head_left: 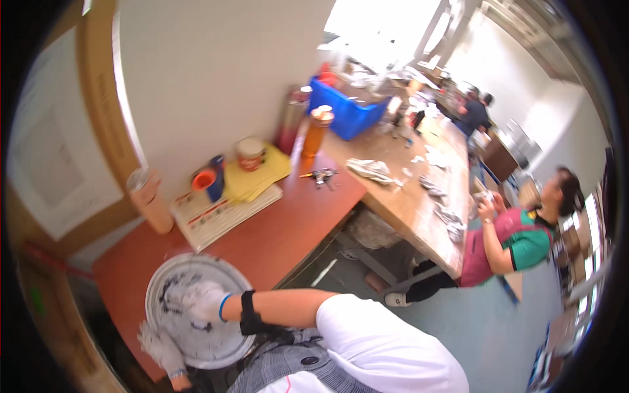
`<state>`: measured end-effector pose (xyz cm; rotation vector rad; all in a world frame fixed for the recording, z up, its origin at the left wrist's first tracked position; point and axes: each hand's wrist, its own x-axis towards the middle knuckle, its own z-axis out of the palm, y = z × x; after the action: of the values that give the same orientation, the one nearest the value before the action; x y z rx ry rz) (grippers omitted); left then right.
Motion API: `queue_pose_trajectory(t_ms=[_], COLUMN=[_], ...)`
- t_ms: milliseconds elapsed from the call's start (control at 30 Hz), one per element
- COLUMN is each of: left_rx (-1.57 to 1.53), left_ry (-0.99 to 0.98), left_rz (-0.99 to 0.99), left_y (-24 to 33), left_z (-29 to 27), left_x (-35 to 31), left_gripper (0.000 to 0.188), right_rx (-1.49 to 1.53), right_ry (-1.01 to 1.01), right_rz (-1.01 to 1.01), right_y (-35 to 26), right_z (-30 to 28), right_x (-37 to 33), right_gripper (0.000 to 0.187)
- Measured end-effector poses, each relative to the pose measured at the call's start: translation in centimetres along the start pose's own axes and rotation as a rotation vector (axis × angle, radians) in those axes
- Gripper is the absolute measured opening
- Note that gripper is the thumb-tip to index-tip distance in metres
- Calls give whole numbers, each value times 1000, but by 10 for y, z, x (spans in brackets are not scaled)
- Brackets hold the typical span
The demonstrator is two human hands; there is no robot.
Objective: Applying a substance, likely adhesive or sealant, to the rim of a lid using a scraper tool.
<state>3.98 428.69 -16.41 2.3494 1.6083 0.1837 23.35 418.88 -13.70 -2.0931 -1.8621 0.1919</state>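
Observation:
A round pale grey tub [229, 340] with dark smears and small black bits on its bottom sits at the near left edge of the red-brown table. My right hand [204, 305], in a white glove with a blue cuff, reaches down inside it. Blur smears its fingers, so what they hold, if anything, does not show. Beside the tub's left rim is my left hand [161, 348], also white-gloved, its fingers spread and extended along the outside of the rim. Several black bits [173, 291] lie left of my right hand.
On the red-brown table [262, 239] stand a pinkish tumbler [149, 200], a printed board [226, 219], yellow paper [278, 164], a tin [250, 154], a blue-and-orange cup [208, 183] and an orange bottle [317, 134]. A blue bin [347, 111] tops the wooden bench [406, 203], where a person [511, 236] stands.

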Motion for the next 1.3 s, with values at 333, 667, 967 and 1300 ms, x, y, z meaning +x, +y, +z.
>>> queue_pose_trajectory(t_ms=[333, 667, 967, 1300], left_rx=[303, 79, 90, 234], left_ry=[406, 204, 241, 315], left_rz=[418, 292, 319, 384], left_y=[1, 2, 5, -2], left_z=[1, 3, -4, 10], left_x=[0, -1, -4, 9], left_gripper=[50, 56, 56, 54], right_rx=[652, 439, 320, 253], right_ry=[46, 146, -10, -18], right_rz=[483, 445, 447, 380], right_y=[5, 19, 16, 35], right_z=[-101, -74, -81, -59], right_x=[-74, -83, -83, -87], right_gripper=[55, 46, 39, 46])
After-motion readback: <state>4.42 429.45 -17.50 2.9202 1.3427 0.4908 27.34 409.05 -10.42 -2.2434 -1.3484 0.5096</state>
